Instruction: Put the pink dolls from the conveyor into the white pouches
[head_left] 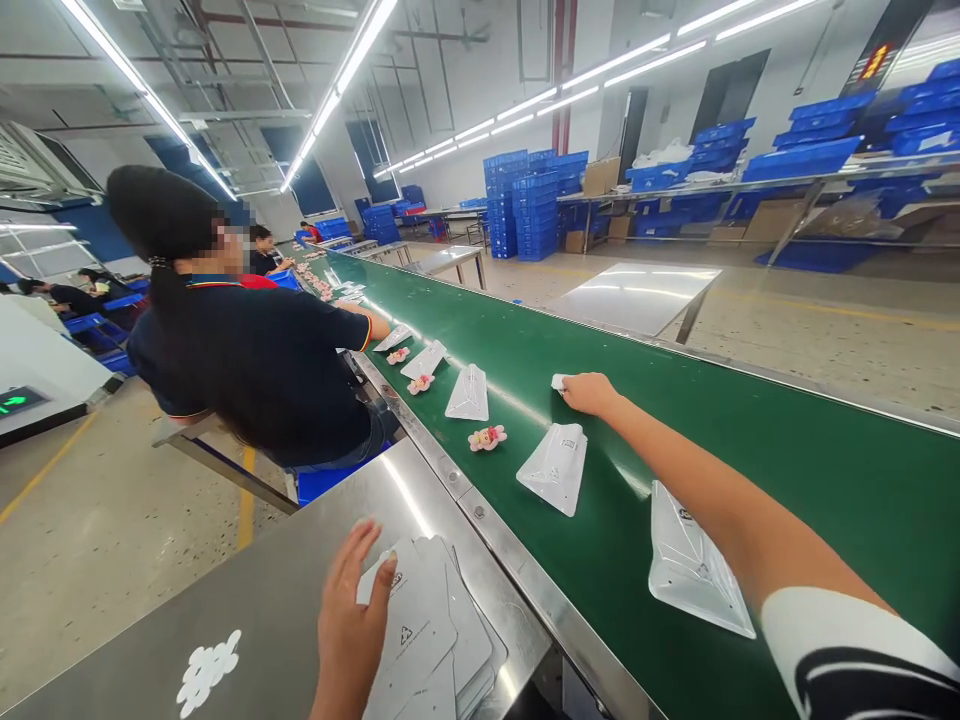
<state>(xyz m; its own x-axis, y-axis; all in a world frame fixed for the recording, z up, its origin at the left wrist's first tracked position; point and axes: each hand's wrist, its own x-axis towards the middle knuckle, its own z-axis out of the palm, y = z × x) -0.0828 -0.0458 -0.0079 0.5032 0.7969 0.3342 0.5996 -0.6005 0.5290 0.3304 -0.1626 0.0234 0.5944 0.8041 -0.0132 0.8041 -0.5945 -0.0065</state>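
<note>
My left hand [351, 625] lies flat, fingers stretched, on a stack of white pouches [431, 630] on the steel table [247, 610]. My right arm reaches far out over the green conveyor belt [750, 440]; my right hand [589, 392] is closed on a small white piece [559, 381] at the belt's surface. Just in front of that hand lies a white pouch [556, 466], with a small pink toy [487, 438] to its left. Another white pouch [694, 570] lies under my forearm. Further up the belt lie more pouches [469, 392] and pink toys [421, 383].
A co-worker in a dark shirt [255, 370] stands at the belt's left side just ahead of me. More people work further along. A white blister piece [208, 670] lies on the steel table. Blue crates [525, 205] and steel tables [637, 295] stand across the belt.
</note>
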